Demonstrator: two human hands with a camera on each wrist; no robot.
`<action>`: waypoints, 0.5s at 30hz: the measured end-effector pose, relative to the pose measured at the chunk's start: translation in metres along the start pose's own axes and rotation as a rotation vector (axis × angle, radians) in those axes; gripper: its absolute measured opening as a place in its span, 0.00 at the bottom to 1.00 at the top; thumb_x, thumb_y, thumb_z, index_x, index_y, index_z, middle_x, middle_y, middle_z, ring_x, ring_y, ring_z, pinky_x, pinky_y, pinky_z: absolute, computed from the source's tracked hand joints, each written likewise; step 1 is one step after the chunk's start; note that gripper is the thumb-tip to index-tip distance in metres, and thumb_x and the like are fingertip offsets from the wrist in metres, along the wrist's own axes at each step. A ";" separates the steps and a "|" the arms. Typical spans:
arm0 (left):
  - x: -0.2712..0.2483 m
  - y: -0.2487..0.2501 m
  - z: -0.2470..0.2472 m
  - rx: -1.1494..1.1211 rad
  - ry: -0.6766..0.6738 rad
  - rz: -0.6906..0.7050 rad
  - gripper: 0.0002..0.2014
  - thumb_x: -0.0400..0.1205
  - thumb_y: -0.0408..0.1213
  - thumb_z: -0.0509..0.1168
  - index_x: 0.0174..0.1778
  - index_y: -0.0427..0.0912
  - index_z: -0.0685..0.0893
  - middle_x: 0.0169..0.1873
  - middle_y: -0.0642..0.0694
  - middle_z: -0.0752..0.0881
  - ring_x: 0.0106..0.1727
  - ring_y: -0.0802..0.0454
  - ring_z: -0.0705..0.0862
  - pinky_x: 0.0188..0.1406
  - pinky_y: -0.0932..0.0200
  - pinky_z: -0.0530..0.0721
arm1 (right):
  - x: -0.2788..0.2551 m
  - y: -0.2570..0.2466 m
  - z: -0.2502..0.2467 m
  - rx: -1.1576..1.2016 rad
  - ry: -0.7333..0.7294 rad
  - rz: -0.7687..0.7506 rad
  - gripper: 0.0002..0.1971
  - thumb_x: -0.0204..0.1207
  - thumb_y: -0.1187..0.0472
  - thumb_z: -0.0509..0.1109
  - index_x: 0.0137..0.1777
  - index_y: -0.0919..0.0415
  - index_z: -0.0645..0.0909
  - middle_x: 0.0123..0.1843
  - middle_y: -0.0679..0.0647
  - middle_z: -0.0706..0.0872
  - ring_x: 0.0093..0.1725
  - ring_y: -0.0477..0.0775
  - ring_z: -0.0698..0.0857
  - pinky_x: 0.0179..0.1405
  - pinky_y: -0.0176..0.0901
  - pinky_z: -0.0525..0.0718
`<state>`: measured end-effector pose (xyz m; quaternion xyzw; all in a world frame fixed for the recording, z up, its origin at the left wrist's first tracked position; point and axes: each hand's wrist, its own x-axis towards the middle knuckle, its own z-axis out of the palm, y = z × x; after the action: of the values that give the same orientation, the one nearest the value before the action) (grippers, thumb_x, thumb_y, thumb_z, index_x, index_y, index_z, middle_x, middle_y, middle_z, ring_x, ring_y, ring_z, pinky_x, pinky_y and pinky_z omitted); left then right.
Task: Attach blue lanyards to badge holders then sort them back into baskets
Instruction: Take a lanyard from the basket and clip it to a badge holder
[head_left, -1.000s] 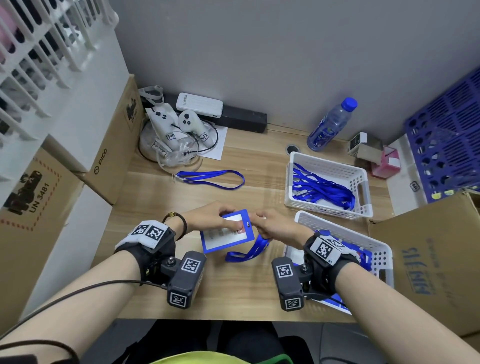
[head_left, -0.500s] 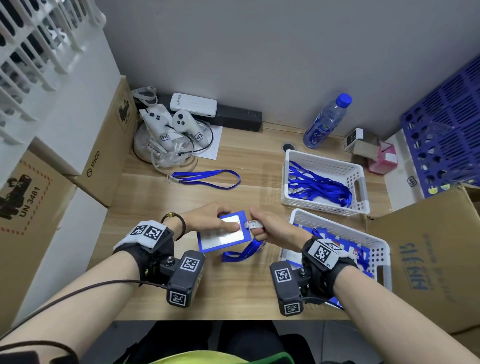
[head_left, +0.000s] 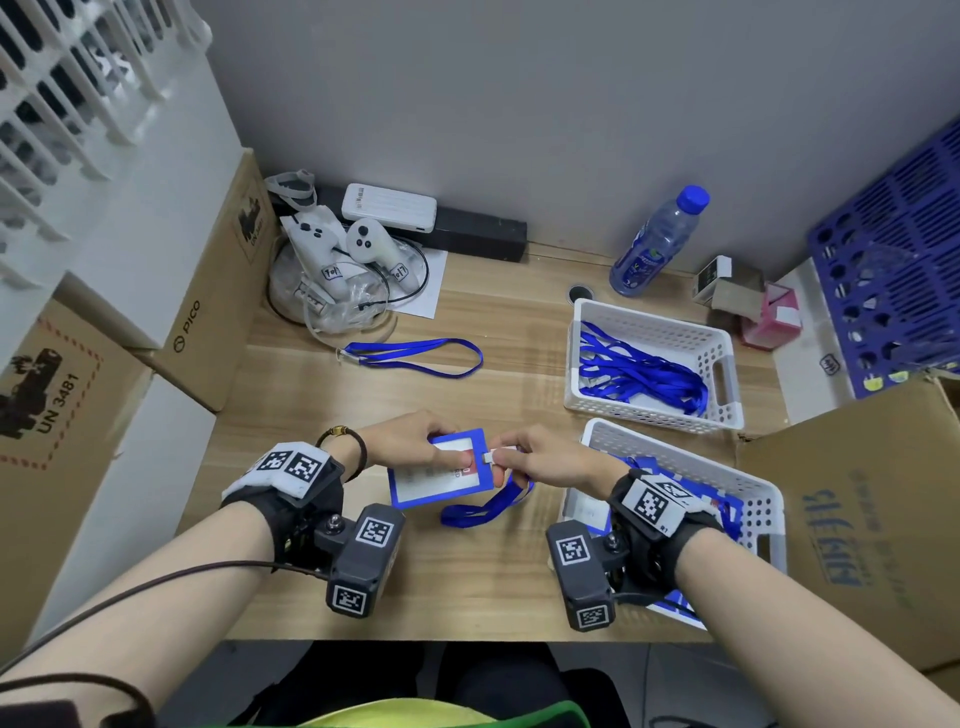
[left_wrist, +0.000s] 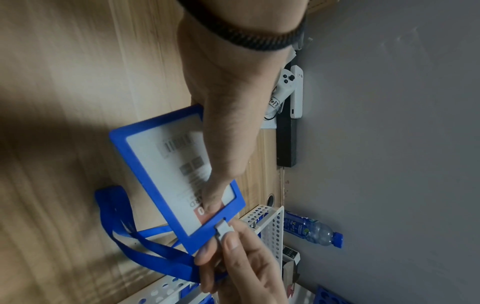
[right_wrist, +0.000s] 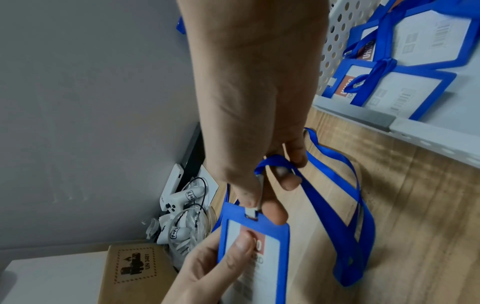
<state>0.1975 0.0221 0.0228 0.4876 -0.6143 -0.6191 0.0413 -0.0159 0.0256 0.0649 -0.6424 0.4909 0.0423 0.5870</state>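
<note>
Since a second ago the clip (head_left: 489, 456) has reached the badge holder (head_left: 437, 475) slot; left hand (head_left: 410, 441) pinches it steady, right hand (head_left: 540, 460), at 3 o'clock, pinching the lanyard (head_left: 483, 512) clip.

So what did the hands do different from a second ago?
Not much. The right hand pulled back a little, so the pale clip it pinches now shows at the badge holder's slot. The left hand still holds the holder. The loose lanyard and baskets stayed put.
</note>
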 end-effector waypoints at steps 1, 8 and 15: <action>-0.001 0.000 0.000 -0.007 0.007 -0.006 0.07 0.80 0.50 0.70 0.43 0.50 0.85 0.38 0.56 0.87 0.37 0.59 0.85 0.36 0.65 0.80 | 0.001 0.001 0.000 -0.023 0.008 -0.014 0.13 0.84 0.64 0.57 0.46 0.50 0.81 0.37 0.48 0.84 0.28 0.45 0.75 0.35 0.36 0.74; -0.007 -0.007 -0.004 -0.097 -0.055 -0.064 0.19 0.76 0.40 0.75 0.60 0.37 0.82 0.52 0.40 0.89 0.46 0.52 0.87 0.43 0.58 0.87 | 0.011 0.006 -0.005 0.196 0.195 0.067 0.13 0.86 0.65 0.54 0.46 0.55 0.79 0.31 0.51 0.74 0.25 0.46 0.71 0.24 0.30 0.70; -0.008 0.013 -0.016 -0.507 0.101 0.035 0.15 0.71 0.44 0.73 0.52 0.44 0.85 0.34 0.51 0.87 0.33 0.57 0.84 0.31 0.64 0.82 | 0.021 0.001 -0.002 0.513 0.278 0.161 0.16 0.86 0.61 0.50 0.41 0.58 0.76 0.28 0.50 0.65 0.23 0.47 0.63 0.25 0.38 0.59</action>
<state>0.2052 0.0126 0.0413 0.4814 -0.4450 -0.7272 0.2034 -0.0065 0.0120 0.0516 -0.4318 0.6105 -0.1250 0.6521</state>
